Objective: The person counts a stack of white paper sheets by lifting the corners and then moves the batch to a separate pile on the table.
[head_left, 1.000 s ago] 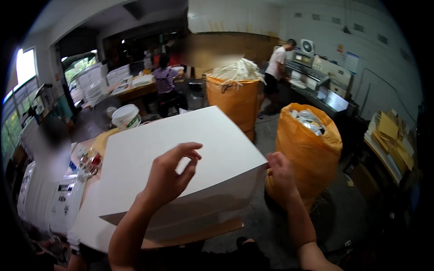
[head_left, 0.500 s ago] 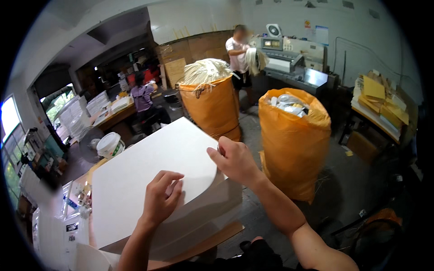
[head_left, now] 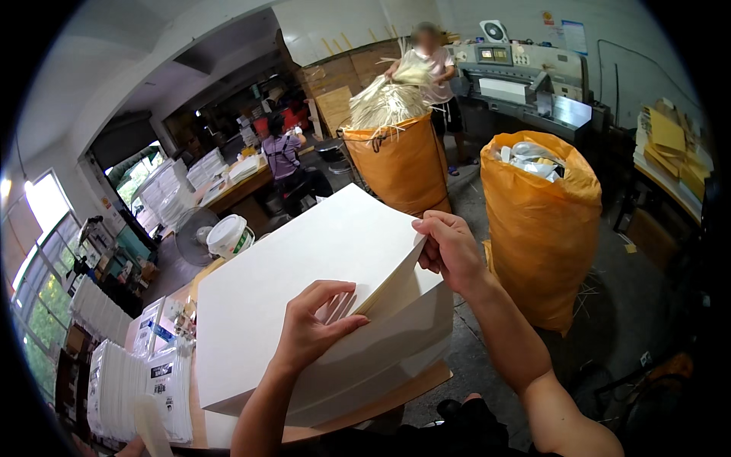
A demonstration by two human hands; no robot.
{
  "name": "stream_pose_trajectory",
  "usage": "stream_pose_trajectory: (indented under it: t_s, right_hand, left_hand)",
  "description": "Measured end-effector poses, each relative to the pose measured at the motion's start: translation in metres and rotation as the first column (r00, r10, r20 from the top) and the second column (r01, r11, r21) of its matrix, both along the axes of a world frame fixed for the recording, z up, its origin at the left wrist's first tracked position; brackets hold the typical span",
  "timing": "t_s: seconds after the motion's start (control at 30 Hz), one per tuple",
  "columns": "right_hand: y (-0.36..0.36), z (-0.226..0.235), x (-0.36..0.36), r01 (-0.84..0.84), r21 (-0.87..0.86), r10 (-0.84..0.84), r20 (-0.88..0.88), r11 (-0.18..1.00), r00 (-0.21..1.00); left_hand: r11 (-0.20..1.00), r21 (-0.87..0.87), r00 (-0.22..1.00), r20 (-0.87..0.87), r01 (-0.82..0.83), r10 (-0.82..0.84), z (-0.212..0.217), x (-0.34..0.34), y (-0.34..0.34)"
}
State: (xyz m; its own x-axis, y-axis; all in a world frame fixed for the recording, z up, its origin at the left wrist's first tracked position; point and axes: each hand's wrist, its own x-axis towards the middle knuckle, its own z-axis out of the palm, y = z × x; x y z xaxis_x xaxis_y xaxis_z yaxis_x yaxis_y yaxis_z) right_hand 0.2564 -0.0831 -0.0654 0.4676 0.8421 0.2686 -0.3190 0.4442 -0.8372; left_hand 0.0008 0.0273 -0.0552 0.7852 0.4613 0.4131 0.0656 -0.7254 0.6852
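A tall stack of large white paper sheets (head_left: 282, 251) stands on the table in front of me. My right hand (head_left: 453, 247) pinches the near right corner of the upper sheets between thumb and fingers. That corner is bent up, and a gap shows between the raised sheets and the stack below. My left hand (head_left: 316, 324) is at the near edge of the raised sheets, its fingers over the top and its thumb apart at the edge. It is open and does not grip the paper.
Orange sacks stand beyond: one of paper strips (head_left: 396, 164), one of scraps (head_left: 541, 228). A person (head_left: 434, 68) handles strips near a cutting machine (head_left: 525, 84); another sits farther left. A white bucket (head_left: 230, 236) and wrapped paper bundles (head_left: 141, 388) are at left.
My right hand has lifted the corner of the upper sheets, opening a gap. My left hand's thumb has spread toward the edge. The standing person has moved the strips over to the sack.
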Motion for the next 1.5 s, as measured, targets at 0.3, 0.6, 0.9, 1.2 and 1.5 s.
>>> stream_pose_trajectory:
  t_s: [0.3,0.6,0.9,1.2,1.5]
  right_hand:
    - [0.007,0.004,-0.007,0.338,0.042,-0.308,0.526,0.940,0.793]
    - [0.005,0.007,0.004,-0.048,-0.006,0.048,0.053,0.999,0.997]
    - [0.006,0.002,-0.004,0.335,0.067,-0.307,0.597,0.940,0.741]
    - [0.003,0.011,0.002,-0.062,0.000,0.062,0.022,0.998,0.998]
    - [0.000,0.007,0.002,0.047,0.014,-0.048,0.214,0.999,0.976]
  left_hand:
    - [0.985,0.175,0.996,0.088,-0.005,-0.010,0.004,0.005,-0.005]
    - [0.976,0.216,0.999,0.021,0.029,-0.034,0.001,0.004,-0.005]
    - [0.996,0.090,0.994,0.102,0.023,-0.032,0.004,0.006,-0.010]
    - [0.952,0.305,0.999,-0.005,0.041,-0.042,0.009,0.008,-0.018]
    - [0.977,0.211,0.995,0.081,0.034,-0.052,0.007,0.010,-0.015]
